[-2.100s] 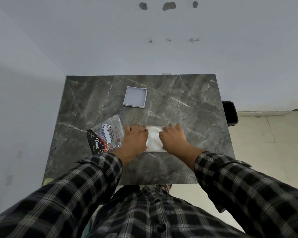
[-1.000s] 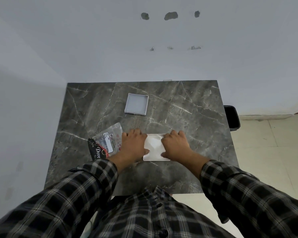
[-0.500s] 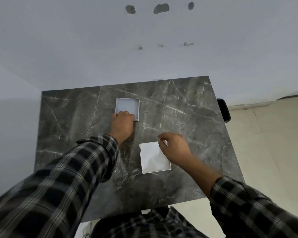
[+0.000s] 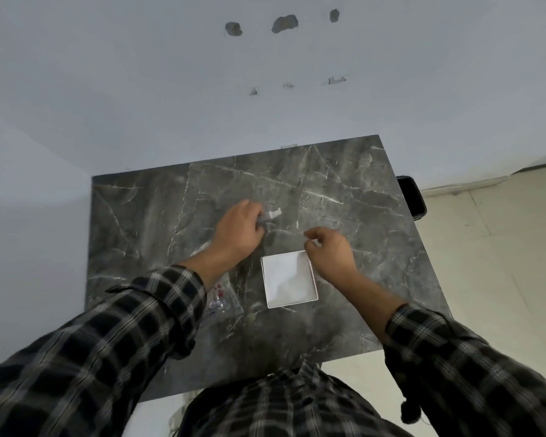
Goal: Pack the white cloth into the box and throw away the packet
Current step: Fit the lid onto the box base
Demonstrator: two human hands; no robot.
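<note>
The white square box (image 4: 265,283) sits on the dark marble table (image 4: 344,197), and the white cloth (image 4: 289,279) lies flat inside it. My left hand (image 4: 238,230) hovers beyond the box to its left and grips the grey-white box lid (image 4: 271,214), of which only a tilted edge shows. My right hand (image 4: 328,252) is at the box's far right corner, fingers curled and pinched; I cannot tell whether they touch the rim. The clear printed packet (image 4: 218,299) lies left of the box, mostly hidden under my left sleeve.
A black bin (image 4: 412,197) stands on the floor against the table's right edge. A pale wall runs behind and to the left of the table. Tiled floor lies to the right.
My left hand left the box, reached to the lid at the back of the table and has lifted it toward the box. My right hand stayed at the box's far right corner.
</note>
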